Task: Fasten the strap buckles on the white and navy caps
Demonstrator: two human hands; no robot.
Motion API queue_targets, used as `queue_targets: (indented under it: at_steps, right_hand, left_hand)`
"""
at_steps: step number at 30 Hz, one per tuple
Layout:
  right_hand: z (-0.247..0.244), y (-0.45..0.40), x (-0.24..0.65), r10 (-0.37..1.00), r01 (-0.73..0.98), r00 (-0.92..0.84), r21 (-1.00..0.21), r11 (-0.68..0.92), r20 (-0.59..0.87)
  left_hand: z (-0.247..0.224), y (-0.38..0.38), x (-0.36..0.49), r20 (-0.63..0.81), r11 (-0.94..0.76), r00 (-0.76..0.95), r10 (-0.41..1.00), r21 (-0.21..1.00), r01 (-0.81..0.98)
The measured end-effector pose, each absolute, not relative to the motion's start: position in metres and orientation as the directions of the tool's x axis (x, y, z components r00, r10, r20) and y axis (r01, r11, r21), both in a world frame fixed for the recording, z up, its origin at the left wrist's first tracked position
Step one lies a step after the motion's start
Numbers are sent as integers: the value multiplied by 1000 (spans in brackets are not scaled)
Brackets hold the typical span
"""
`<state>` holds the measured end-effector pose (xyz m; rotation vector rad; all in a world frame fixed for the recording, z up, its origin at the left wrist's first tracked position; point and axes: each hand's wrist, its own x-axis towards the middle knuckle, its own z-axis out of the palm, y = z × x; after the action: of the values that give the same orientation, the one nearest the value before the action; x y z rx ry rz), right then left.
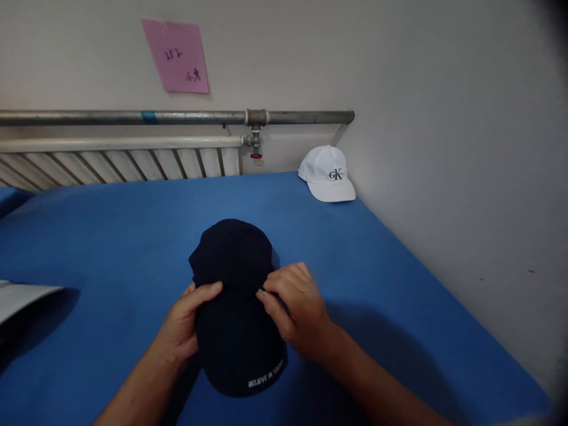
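Observation:
A dark cap with white lettering on its brim is held above the blue surface, brim toward me. My left hand grips its left side, thumb on top near where crown and brim meet and the other fingers hidden beneath. On the right side, my right hand pinches the cap's edge between thumb and bent fingers near the same seam. Farther back, by the wall, a white cap with dark letters rests on the blue surface.
A white object with a curved edge juts in at the left. Behind the blue surface are a radiator, a metal pipe and a red-handled valve. A pink note hangs on the wall.

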<state>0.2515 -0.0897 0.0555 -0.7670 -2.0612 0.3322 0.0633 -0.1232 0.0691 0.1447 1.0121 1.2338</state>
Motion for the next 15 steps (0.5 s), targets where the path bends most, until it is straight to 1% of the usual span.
queue_targets:
  at_steps: [6, 11, 15]
  right_hand:
    - [55, -88, 252, 629, 385, -411, -500, 776, 660]
    - [55, -89, 252, 649, 378, -437, -528, 760, 622]
    - [54, -89, 252, 656, 375, -455, -538, 755, 603]
  left_hand:
    - [71, -119, 63, -587, 311, -90, 804, 545, -779]
    - [75, -119, 61, -603, 316, -110, 790, 555, -769]
    - [81, -121, 57, -603, 285, -150, 784, 563, -776]
